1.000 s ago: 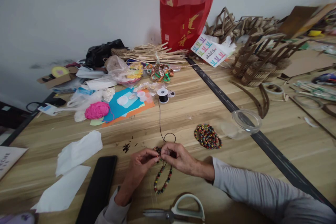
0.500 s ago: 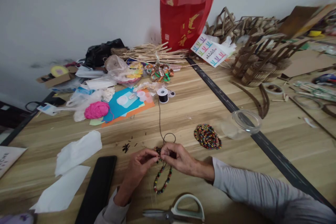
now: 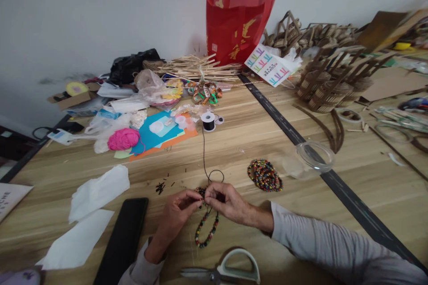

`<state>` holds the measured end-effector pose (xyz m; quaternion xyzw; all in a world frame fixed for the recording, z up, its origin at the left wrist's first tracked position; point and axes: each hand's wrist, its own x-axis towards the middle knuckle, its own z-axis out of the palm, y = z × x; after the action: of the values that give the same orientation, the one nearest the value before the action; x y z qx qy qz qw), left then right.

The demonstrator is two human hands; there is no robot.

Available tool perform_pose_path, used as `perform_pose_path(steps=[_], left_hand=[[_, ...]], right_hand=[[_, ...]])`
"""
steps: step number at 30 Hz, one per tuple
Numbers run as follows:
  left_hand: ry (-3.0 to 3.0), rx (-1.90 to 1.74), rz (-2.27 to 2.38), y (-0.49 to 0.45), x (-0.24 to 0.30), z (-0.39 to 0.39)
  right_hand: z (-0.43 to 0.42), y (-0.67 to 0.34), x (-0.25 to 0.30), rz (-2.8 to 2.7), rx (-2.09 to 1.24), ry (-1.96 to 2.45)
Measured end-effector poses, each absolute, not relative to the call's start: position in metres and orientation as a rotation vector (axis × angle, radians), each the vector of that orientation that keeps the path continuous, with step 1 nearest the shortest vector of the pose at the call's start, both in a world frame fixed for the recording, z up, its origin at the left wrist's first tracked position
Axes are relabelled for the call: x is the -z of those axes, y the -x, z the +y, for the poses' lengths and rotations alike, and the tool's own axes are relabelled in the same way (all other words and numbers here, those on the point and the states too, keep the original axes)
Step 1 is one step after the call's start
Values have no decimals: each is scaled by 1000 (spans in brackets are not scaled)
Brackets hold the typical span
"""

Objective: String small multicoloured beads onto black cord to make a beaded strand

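Observation:
Thumb and forefinger of my left hand are pinched at the end of the black cord. My right hand pinches the cord too, its fingertips almost touching those of the left. A loop of multicoloured beads hangs below my fingers onto the table. More beads lie just behind the fingertips, partly hidden by them. From my hands the cord curls and runs back to a white spool wound with black. What exactly sits between the fingertips is too small to make out.
Scissors lie at the near edge, a dark phone-like slab at left. Coiled bead strands and a clear plastic container are at right. Black cord scraps, white paper, pink yarn and a red bag lie beyond.
Both hands hold the same pinch in almost the same place. The whole view has shifted very slightly; nothing was picked up or let go.

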<state>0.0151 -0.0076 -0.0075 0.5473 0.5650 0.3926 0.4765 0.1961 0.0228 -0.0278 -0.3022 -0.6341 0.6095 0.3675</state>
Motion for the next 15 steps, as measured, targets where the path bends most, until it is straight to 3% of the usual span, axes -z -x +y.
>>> perform_pose_path(steps=[15], left_hand=[[-1379, -976, 1379, -16, 8, -9]], right_hand=[[22, -195, 30, -1712, -1449, 810]])
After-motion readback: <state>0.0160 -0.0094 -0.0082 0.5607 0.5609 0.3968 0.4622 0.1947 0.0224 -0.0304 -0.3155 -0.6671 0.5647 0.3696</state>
